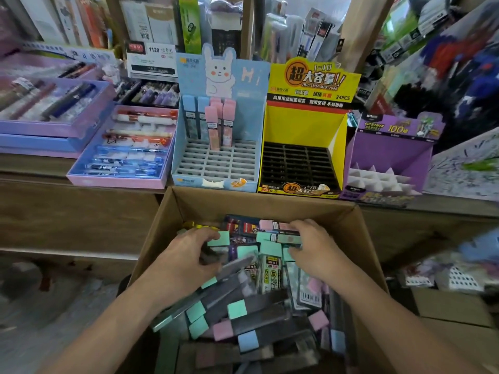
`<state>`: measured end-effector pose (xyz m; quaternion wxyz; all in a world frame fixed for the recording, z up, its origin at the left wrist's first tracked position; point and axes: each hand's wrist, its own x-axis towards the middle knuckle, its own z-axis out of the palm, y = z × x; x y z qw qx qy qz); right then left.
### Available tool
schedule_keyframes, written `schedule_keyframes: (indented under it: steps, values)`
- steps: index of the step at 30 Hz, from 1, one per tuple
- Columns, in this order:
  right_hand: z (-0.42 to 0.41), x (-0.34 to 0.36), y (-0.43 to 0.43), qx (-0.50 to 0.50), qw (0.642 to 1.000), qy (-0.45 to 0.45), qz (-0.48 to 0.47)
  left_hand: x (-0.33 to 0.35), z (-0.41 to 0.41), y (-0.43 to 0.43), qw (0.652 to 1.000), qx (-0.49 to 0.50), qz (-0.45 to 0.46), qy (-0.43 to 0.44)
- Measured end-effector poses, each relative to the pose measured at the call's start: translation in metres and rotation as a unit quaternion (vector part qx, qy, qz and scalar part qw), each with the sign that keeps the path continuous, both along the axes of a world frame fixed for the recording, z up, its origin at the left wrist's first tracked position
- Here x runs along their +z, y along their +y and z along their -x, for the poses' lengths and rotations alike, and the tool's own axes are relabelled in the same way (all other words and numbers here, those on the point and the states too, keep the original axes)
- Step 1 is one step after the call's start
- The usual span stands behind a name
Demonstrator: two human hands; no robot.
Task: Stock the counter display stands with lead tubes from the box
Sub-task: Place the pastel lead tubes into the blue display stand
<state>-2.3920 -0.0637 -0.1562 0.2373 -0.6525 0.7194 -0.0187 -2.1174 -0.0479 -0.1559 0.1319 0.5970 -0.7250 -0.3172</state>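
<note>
Cardboard box [270, 203] stands open against the counter front, heaped with lead tubes [243, 314] lying crosswise (caps mint, pink and blue). Left hand [186, 255] is inside the box at its far left, fingers curled round a mint-capped tube [219, 238]. Right hand [313, 244] is at the box's far right, pinching a labelled tube [283, 238] between thumb and fingers. Directly behind the box, a blue display stand [216, 168] carries a few upright tubes [213, 122] in its rear slots. Behind the box to the right, a yellow display stand [302, 125] shows its black slot grid, and a purple display stand [388, 157] sits further right. A pen tray [121, 147] lies behind the box to the left.
</note>
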Motion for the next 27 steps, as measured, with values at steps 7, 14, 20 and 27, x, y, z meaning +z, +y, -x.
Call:
schedule_keyframes:
  steps: [7,14,20,27]
  values:
    - [-0.011,-0.004,-0.006,0.048,0.998,0.043,0.004,-0.004,-0.004,-0.001,1.000,0.011,-0.005,-0.004]
    - [-0.010,-0.003,-0.010,0.075,0.997,0.015,0.007,-0.005,-0.005,0.000,1.000,0.016,-0.004,-0.001]
    - [-0.008,-0.006,-0.014,0.086,0.995,0.043,-0.014,-0.005,-0.004,0.000,1.000,0.018,-0.011,0.003]
    - [-0.009,-0.007,-0.014,0.075,0.997,-0.008,0.002,-0.006,-0.004,-0.001,0.999,0.023,-0.024,0.005]
